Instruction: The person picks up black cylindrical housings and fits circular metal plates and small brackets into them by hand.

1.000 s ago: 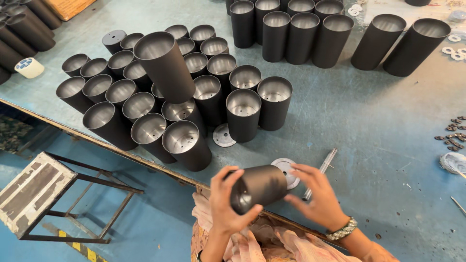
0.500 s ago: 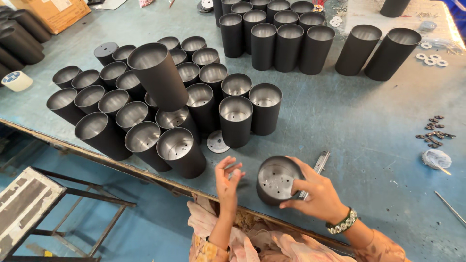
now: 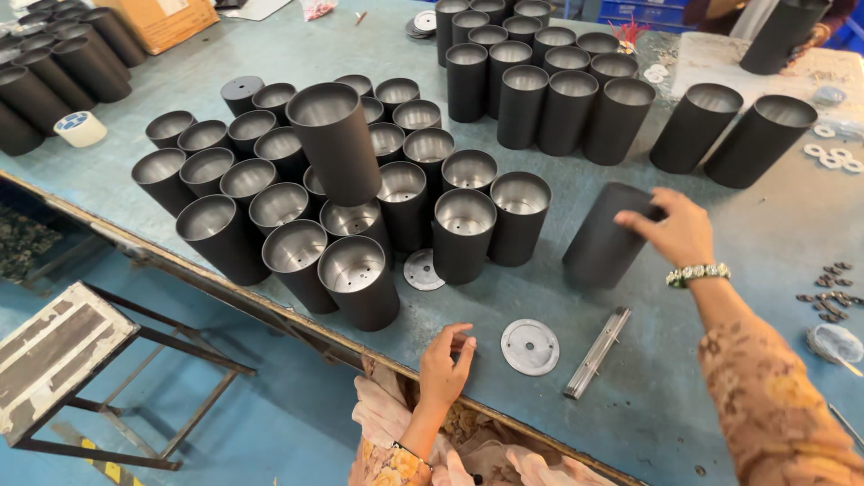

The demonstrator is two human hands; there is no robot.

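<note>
While the blue-green table [image 3: 297, 54] fills the frame, the right hand [image 3: 677, 227] clasps a tilted black cylinder [image 3: 605, 236] right of centre. It looks rigid, light, smooth-walled; best gripped around its side. Lower centre, the left hand [image 3: 445, 365] hangs half-curled, empty, near a round metal disc [image 3: 529, 346].

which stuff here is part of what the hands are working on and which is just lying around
In hand or close by:
- right hand on a black tube
- left hand at the table edge, by a round metal disc
- metal bar
- cluster of open black tubes

Lying about:
- roll of tape
- cardboard box
- white rings
- small screws
- step stool
</note>
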